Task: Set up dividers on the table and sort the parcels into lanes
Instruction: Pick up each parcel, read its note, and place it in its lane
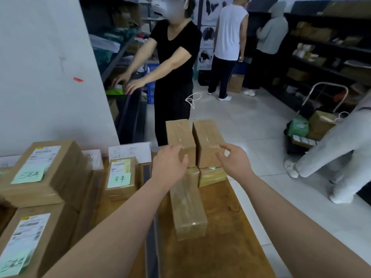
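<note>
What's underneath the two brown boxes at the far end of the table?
Two more taped boxes sit under the two top boxes, one partly behind the left hand. Their far ends are hidden.

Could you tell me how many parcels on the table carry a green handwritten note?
3: one top left, one at the bottom left corner, one smaller in the middle lane. Others may be hidden.

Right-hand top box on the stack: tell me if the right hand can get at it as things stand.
Probably yes. The right hand is open at the near face of that box, fingers spread, with nothing between them. The left hand is at the neighbouring box, not in the way.
</note>
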Available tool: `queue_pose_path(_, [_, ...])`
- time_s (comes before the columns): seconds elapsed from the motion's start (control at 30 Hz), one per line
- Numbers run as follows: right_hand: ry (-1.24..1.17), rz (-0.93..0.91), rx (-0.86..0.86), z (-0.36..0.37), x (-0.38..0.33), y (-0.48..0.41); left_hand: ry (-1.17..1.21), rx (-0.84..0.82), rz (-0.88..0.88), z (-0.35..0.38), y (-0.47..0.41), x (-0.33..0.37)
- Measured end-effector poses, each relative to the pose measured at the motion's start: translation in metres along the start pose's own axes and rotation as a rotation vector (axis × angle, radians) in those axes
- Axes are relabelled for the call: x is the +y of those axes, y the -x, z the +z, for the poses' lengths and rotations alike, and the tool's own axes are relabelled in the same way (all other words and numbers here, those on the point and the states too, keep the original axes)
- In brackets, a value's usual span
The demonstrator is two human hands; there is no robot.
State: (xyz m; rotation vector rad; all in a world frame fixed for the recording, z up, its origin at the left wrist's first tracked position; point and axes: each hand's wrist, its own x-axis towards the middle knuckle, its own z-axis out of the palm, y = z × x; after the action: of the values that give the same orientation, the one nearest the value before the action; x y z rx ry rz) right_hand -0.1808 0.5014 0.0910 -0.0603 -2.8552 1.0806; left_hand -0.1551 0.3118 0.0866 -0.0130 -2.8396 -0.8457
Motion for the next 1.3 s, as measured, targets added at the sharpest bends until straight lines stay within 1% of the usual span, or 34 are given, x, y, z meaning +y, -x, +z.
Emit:
queue_pose_path(0.1, [-0.051, 0.024, 0.017, -0.009, 0.019, -0.015, -0.023, -0.019, 0.007, 0.012, -0.018, 0.019])
queue_pose_path(0.23, [-0.078, 0.081, 0.009, -0.013, 0.04, -0.03, -0.141, -0.069, 0.006, 0.031, -0.043, 0.032])
queue_pose_path(0.4, [-0.144, 0.129, -0.076, -0.011, 0.058, -0.062, -0.271, -0.12, -0.084, 0.06, -0.078, 0.038])
queue_pose_path(0.57, [-0.226, 0.177, -0.159, -0.009, 0.072, -0.102, -0.324, -0.176, -0.182, 0.091, -0.107, 0.051])
queue_pose_path(0.77, [-0.345, 0.193, -0.285, -0.004, 0.084, -0.128, -0.313, -0.157, -0.331, 0.113, -0.121, 0.059])
queue_pose_path(0.83, [-0.391, 0.18, -0.327, 0.0, 0.087, -0.131, -0.304, -0.133, -0.347, 0.117, -0.119, 0.063])
queue_pose_path(0.93, [-0.517, 0.183, -0.329, -0.002, 0.094, -0.126, -0.283, -0.067, -0.346, 0.119, -0.113, 0.07])
queue_pose_path(1.03, [-0.666, 0.169, -0.262, -0.017, 0.1, -0.111, -0.185, 0.027, -0.294, 0.116, -0.099, 0.084])
queue_pose_path(1.1, [-0.772, 0.168, -0.247, -0.028, 0.104, -0.1, 0.03, 0.079, -0.292, 0.111, -0.085, 0.099])
queue_pose_path(1.17, [-0.863, 0.154, -0.273, -0.037, 0.11, -0.089, 0.28, 0.123, -0.313, 0.107, -0.067, 0.115])
queue_pose_path(1.3, [-0.931, 0.174, -0.371, -0.048, 0.115, -0.066, 0.519, 0.142, -0.346, 0.106, -0.033, 0.127])
